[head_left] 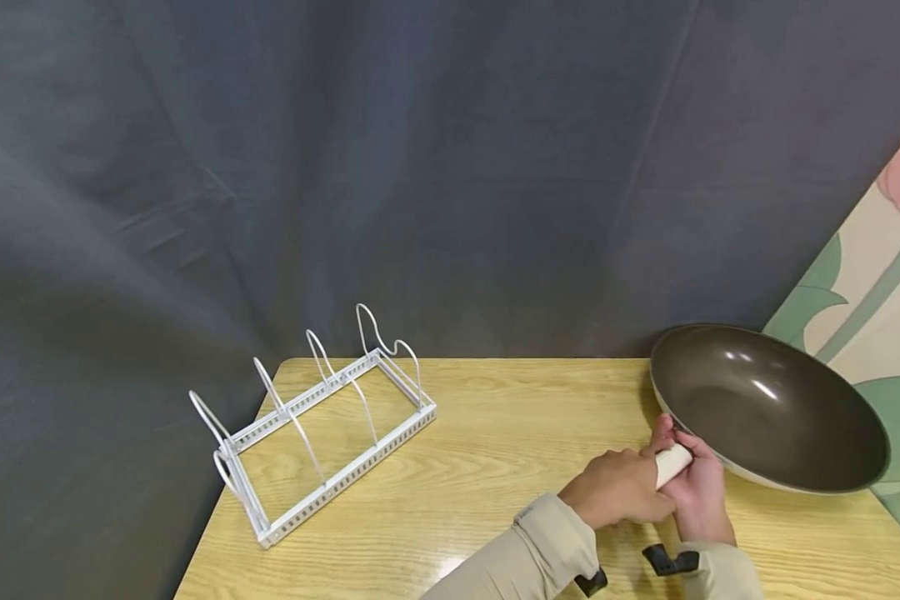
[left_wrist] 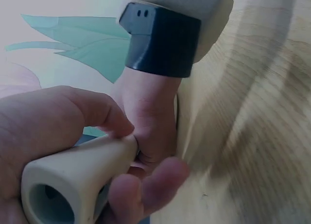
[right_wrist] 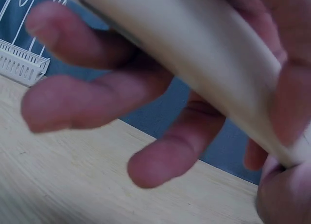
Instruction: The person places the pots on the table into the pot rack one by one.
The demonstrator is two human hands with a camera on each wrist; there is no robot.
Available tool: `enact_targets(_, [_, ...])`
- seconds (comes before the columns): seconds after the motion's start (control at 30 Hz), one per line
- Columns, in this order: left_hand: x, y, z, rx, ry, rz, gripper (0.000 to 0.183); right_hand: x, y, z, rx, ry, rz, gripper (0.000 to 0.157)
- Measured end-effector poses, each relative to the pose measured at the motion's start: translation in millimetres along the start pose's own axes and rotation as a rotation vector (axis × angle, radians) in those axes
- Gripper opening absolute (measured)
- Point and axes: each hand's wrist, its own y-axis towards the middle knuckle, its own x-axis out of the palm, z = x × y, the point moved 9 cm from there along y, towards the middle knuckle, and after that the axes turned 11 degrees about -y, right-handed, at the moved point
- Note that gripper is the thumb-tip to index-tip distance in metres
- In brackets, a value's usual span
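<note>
A wok (head_left: 765, 408) with a dark brown inside and a pale outer rim is at the right of the head view. Its cream handle (head_left: 673, 465) points toward the person, and both hands are on it. My left hand (head_left: 622, 487) grips the handle, and the left wrist view shows the hollow handle end (left_wrist: 53, 204) close to that palm. Beside it, my right hand (head_left: 701, 496) holds the handle from the right. In the right wrist view, loosely bent fingers (right_wrist: 165, 158) reach past the underside of the handle. Part of the handle is hidden by the hands.
A white wire rack (head_left: 352, 471) with several upright loops stands on the wooden table (head_left: 480, 433), at the left. Behind the table hangs a dark curtain (head_left: 450, 183). A flower-patterned panel (head_left: 862, 275) borders the right side, close to the wok.
</note>
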Motion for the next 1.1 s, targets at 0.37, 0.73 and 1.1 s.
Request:
enact_targets(0.37, [13.7,-3.3,-15.7,0.051,-0.218,-0.008,0.026,-12.1,-2,-2,0.066,-0.135,0.120,0.025])
enact_targets(0.73, [25.1,-4.0,-30.5,0.033,-0.224,0.019,0.026,-20.2,-4,10,0.197,-0.104,0.150,0.041])
enact_targets(1.1, [29.6,-5.5,-31.8,0.050,-0.189,0.088,0.019,-18.4,-1,17,0.288,-0.150,0.140,0.038])
